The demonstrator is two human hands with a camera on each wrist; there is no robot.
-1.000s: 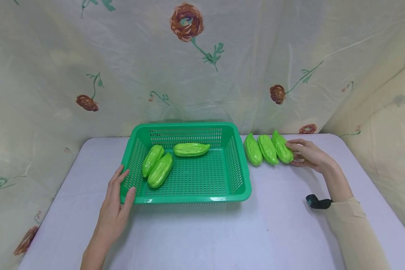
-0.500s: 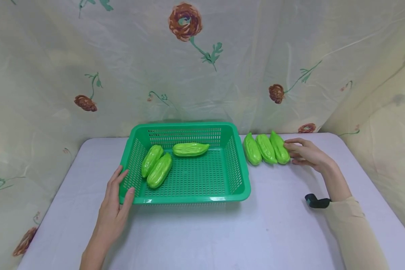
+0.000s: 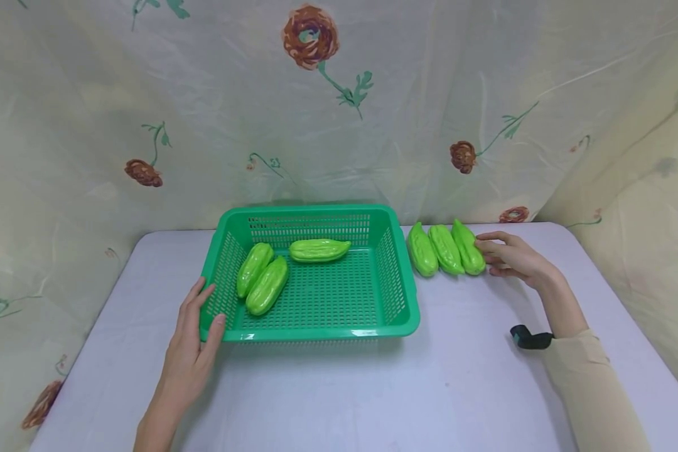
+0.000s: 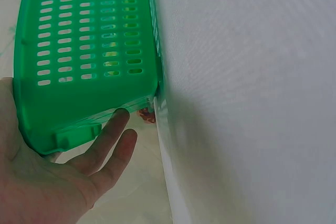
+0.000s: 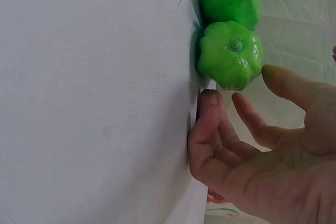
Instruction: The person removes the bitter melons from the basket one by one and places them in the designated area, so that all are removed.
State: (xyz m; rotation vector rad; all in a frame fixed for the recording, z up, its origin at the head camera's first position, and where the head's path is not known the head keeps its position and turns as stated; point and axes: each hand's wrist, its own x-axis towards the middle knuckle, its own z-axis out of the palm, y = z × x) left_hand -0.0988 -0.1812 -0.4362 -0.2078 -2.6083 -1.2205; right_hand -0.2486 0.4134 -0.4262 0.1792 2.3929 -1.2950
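A green plastic basket (image 3: pixel 328 334) with slotted walls stands on the table. Inside lie three glossy, ribbed light-green gourds: a left gourd (image 3: pixel 255 270), a front gourd (image 3: pixel 267 285) and a back gourd (image 3: pixel 319 250). My left hand (image 3: pixel 188 351) holds the basket's front left corner, thumb at the front rim and fingers along the left side. To the right of the basket, three more gourds line up: a near-basket gourd (image 3: pixel 423 250), a middle gourd (image 3: pixel 446 250) and an outer gourd (image 3: pixel 468 248). My right hand (image 3: pixel 514 258), fingers loosely bent, rests beside the outer gourd; its thumb (image 5: pixel 286 83) touches it.
A white-covered table (image 3: pixel 339 402) spreads under everything. Behind it hangs a pale flowered curtain (image 3: pixel 373 157), close to the basket's back rim. A black band (image 3: pixel 532 339) sits on the right wrist.
The outer gourd's lower end has shifted slightly left, against the middle gourd, with my right hand beside it. Over the last half second nothing visibly moves. My left hand stays at the basket.
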